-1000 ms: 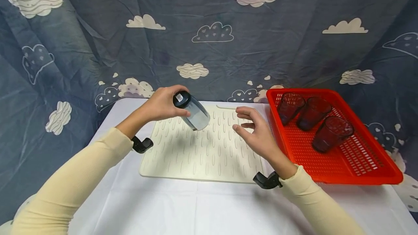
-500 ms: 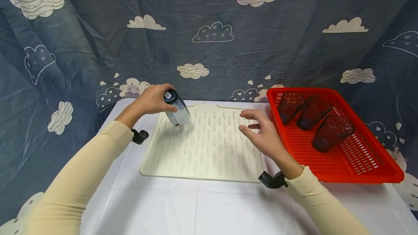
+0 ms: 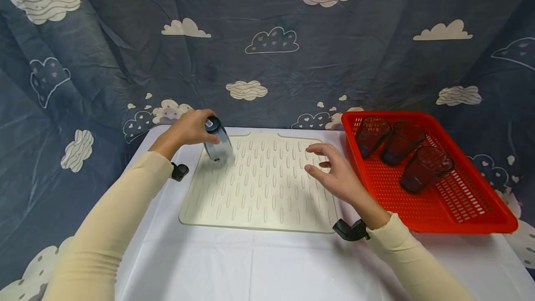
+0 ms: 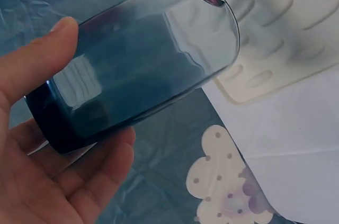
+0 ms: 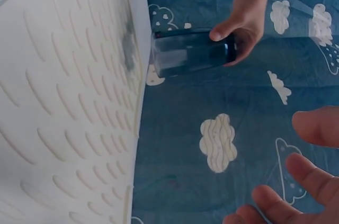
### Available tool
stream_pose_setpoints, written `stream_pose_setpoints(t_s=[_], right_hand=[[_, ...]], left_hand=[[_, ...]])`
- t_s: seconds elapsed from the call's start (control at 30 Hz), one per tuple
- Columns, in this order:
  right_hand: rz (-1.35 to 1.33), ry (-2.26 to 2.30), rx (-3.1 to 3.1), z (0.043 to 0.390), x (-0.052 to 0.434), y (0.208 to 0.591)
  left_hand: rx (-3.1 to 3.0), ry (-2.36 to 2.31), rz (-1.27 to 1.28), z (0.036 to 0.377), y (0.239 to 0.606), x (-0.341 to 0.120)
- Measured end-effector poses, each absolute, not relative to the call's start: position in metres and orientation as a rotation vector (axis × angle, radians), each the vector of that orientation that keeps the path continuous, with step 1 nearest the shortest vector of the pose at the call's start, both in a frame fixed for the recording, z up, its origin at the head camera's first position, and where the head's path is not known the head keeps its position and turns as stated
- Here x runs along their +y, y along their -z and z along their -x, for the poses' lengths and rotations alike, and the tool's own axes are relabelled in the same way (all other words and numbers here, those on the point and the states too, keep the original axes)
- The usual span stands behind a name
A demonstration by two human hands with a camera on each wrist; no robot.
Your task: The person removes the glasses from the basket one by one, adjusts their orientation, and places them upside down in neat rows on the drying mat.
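Note:
My left hand [image 3: 188,128] grips a clear blue drinking glass [image 3: 220,147] by its thick base, thumb on one side and fingers on the other. The glass is upside down and a little tilted, mouth downward, over the back left part of a cream ribbed drying mat [image 3: 263,189]. In the left wrist view the rim of the glass [image 4: 235,36] stands apart from its shadow on the mat. My right hand [image 3: 336,173] hovers over the mat's right side, holding nothing, its fingers [image 5: 304,173] relaxed and spread from the thumb.
A red plastic basket [image 3: 455,217] stands to the right of the mat, with three dark-looking drinking glasses [image 3: 424,169] leaning inside. A white cloth [image 3: 209,264] covers the table. Behind hangs a dark blue curtain [image 3: 221,68] with a cloud pattern.
My left hand has carried the glass leftward and lower, from over the mat's middle back to its back left, turning it more upright. The right hand has shifted slightly right.

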State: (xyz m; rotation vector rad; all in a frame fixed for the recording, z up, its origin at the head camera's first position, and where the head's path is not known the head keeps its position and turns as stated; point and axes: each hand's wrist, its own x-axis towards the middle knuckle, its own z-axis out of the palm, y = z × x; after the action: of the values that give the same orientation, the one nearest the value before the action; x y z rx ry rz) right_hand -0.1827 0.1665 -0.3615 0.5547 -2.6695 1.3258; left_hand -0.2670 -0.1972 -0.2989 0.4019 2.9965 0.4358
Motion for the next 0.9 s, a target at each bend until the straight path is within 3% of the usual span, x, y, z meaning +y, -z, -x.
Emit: stream_pose_setpoints(t_s=[0.9], right_hand=[[-0.692, -0.888, -3.004, 0.154, 0.240, 0.331]], left_hand=[[2.950, -0.355, -0.247, 0.285, 0.327, -0.204]])
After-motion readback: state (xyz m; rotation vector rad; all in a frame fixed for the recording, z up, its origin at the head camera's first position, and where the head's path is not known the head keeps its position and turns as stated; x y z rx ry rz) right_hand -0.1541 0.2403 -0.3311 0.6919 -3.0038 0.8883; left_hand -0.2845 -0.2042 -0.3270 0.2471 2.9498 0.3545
